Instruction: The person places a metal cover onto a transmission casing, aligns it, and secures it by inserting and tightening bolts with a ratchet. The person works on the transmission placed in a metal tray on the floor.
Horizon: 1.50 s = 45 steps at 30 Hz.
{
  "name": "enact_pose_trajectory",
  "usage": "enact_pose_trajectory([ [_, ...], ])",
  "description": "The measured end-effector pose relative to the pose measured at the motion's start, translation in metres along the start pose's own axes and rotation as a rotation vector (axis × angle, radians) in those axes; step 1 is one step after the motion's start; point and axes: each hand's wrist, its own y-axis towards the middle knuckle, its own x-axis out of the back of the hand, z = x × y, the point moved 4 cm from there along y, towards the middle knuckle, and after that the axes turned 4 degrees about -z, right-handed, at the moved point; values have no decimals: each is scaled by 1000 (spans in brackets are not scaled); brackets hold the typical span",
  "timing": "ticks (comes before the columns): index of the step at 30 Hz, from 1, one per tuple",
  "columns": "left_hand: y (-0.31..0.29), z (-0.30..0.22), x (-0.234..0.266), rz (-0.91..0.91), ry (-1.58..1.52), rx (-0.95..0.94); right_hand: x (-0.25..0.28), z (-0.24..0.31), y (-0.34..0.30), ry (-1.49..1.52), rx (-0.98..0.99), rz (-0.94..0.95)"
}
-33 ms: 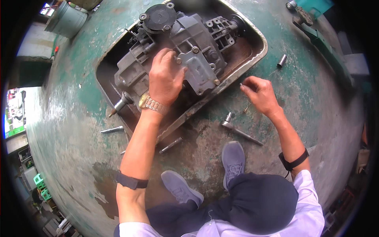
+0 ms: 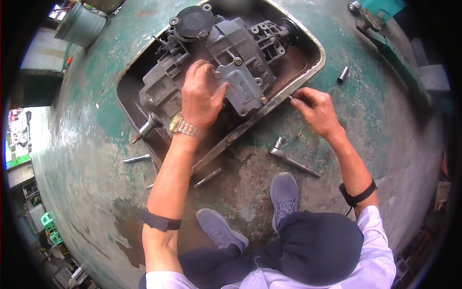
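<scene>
A grey gearbox (image 2: 163, 89) lies in a metal tray. On its near side sits a flat grey cover plate (image 2: 246, 86) with bolts at several corners. My left hand (image 2: 199, 94), wearing a gold wristwatch, is at the plate's left edge, thumb on the plate and fingers curled beside a bolt (image 2: 218, 74). Some fingertips are hidden. Over the tray's right rim, my right hand (image 2: 315, 110) pinches a small metal piece (image 2: 290, 97) between thumb and fingers. It is mostly covered, so its kind cannot be made out.
The tray's rim (image 2: 315, 38) surrounds the gearbox. A ratchet wrench (image 2: 296, 162) lies on the floor near my right shoe, with a small bolt (image 2: 299, 134) above it. A loose socket (image 2: 343, 74) stands apart at right. Metal bars (image 2: 209, 177) lie by the tray; a bucket (image 2: 82, 24) stands far left.
My right hand has moved slightly left and up, bringing the small metal piece to the tray's rim. My left hand stays at the cover plate.
</scene>
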Motion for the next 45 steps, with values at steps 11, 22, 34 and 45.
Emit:
enact_pose_trajectory([
  [11, 4, -1, -8, -95, 97, -50, -37, 45, 57, 124, 77, 31],
  [22, 1, -1, -9, -69, 75, -42, -46, 51, 61, -74, 157, 1],
  [34, 1, 5, -4, -81, -57, -17, -58, 56, 56, -175, 107, -96],
  [45, 1, 4, -6, -68, 0, -42, -58, 59, 47, -281, 251, -16],
])
